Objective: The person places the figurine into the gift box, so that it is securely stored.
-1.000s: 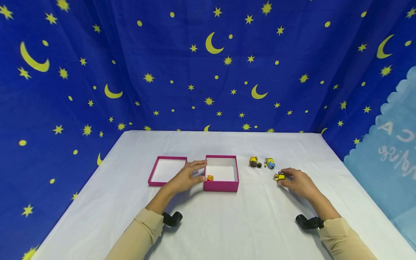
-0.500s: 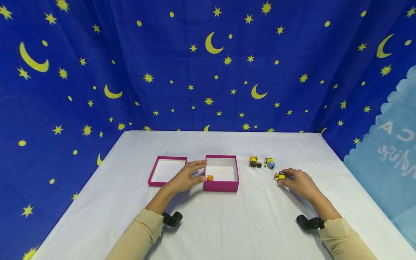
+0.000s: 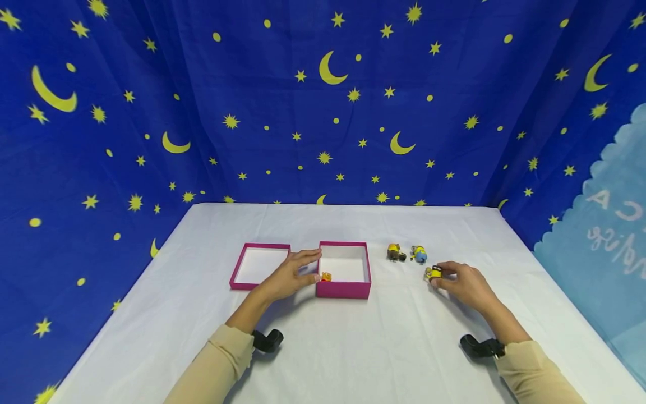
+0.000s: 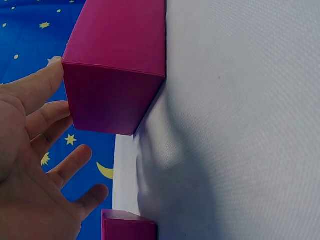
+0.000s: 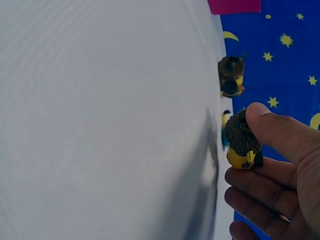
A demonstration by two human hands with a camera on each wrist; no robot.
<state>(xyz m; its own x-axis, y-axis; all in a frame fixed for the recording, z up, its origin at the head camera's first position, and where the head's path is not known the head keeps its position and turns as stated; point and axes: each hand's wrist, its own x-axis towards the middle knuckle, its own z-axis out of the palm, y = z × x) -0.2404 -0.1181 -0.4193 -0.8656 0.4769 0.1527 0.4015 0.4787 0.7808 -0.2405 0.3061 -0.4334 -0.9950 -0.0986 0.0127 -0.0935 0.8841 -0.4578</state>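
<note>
On the light-blue panel (image 3: 567,269) at the right stand a white A (image 3: 599,198) and a backward C (image 3: 638,210); the smaller lettering (image 3: 612,238) below cannot be made out.

My sleeves (image 3: 214,363) are beige, my toy (image 5: 242,136) yellow and dark brown, the box (image 3: 343,290) and lid (image 3: 259,267) magenta with white insides, the curtain (image 3: 282,62) blue with yellow moons and stars.
</note>
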